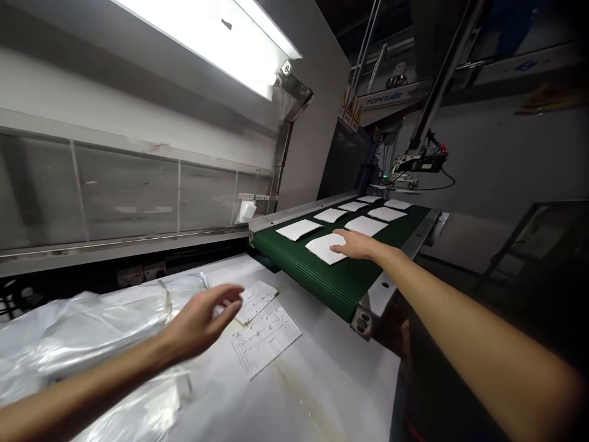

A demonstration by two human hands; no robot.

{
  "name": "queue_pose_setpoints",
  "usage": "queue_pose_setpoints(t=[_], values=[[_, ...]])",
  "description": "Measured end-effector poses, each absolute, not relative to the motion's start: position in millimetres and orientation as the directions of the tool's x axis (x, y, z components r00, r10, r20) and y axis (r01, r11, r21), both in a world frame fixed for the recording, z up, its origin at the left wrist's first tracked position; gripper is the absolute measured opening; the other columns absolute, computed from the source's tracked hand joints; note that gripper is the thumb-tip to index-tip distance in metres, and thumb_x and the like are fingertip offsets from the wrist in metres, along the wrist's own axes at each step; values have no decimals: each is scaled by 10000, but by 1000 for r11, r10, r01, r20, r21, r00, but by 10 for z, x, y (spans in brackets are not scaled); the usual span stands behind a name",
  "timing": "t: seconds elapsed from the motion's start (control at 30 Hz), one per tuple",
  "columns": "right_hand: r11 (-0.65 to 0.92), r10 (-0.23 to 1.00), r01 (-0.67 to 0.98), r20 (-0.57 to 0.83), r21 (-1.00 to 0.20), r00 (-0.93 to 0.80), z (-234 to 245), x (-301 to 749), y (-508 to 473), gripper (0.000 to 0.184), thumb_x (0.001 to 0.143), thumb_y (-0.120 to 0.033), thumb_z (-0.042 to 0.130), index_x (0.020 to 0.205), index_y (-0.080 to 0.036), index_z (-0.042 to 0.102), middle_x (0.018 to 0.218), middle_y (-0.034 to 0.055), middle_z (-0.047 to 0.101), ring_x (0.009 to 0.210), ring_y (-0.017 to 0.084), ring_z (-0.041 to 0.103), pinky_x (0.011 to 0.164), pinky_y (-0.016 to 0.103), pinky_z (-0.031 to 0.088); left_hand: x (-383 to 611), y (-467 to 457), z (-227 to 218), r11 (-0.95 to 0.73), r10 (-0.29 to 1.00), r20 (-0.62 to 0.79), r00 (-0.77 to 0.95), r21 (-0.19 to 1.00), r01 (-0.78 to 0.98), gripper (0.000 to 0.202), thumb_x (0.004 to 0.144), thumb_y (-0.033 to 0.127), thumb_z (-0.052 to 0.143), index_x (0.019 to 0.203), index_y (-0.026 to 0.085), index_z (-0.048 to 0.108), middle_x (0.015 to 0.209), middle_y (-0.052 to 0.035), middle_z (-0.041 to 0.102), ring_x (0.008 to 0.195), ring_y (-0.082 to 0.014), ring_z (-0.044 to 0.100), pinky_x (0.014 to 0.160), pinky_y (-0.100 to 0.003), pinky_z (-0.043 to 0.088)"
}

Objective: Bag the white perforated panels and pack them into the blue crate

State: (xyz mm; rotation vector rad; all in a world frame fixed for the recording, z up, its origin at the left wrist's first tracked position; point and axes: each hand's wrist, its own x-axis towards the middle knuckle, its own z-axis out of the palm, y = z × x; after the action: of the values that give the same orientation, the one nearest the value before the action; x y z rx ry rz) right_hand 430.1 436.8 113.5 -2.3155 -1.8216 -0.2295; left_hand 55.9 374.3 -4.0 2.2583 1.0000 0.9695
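Note:
My right hand (pixel 356 245) lies flat with its fingertips on a white sheet of paper (pixel 323 248), which sits at the near end of a green ribbed conveyor belt (pixel 317 282). Several similar sheets (pixel 365 226) lie in rows farther up the belt. My left hand (pixel 202 322) hangs with its fingers loosely curved, holding nothing, just above two printed forms (pixel 265 341) on a white table surface (pixel 317 383). The fingertips reach toward the upper form (pixel 256 301), and I cannot tell whether they touch it.
Clear plastic film (pixel 87 331) lies heaped on the left of the table. Behind the belt stand glass panels (pixel 129 193) under a bright strip light (pixel 216 43). A metal machine head (pixel 419 162) hangs over the belt's far end, near yellow warning labels (pixel 350 109).

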Motion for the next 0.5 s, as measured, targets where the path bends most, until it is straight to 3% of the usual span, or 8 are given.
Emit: queue_pose_setpoints(t=[0.07,0.17,0.23,0.33,0.5], values=[[-226,954,974,200,-13,224,1101,4477,4580,478,867,-380,543,1295,-204,423,1345,100,431,1173,281,465,954,528,384,1191,4387,167,-711,701,478,529,521,472,390,898,405,405,1175,180,564,1075,-74,671,982,-217,621,852,-308,489],[-203,970,978,148,49,194,929,4620,4854,556,857,-425,540,1345,-230,362,1406,104,357,1229,310,404,980,561,341,2075,5259,336,-732,681,519,516,479,484,407,858,366,506,1207,159,535,1188,-101,609,1102,-243,552,947,-338,420],[-182,977,979,132,94,169,799,4664,4964,603,848,-462,536,1367,-240,326,1415,110,344,1239,318,392,978,561,341,2538,5690,374,-727,686,540,488,479,492,525,816,378,583,1280,166,459,1315,-110,505,1216,-268,447,1023,-407,340],[-152,980,975,154,164,127,690,4671,4994,628,844,-514,509,1368,-227,314,1368,118,400,1181,295,455,933,514,396,2947,6069,385,-670,741,517,429,536,513,450,827,366,589,1221,167,499,1318,-104,478,1215,-278,432,1014,-525,313],[-101,972,950,234,295,31,799,4528,4790,476,870,-505,473,1221,-183,482,1154,84,571,985,216,578,848,430,458,2870,6173,553,-538,841,476,257,693,479,323,877,369,518,1126,166,553,1190,-86,557,1087,-234,529,940,-481,401]])
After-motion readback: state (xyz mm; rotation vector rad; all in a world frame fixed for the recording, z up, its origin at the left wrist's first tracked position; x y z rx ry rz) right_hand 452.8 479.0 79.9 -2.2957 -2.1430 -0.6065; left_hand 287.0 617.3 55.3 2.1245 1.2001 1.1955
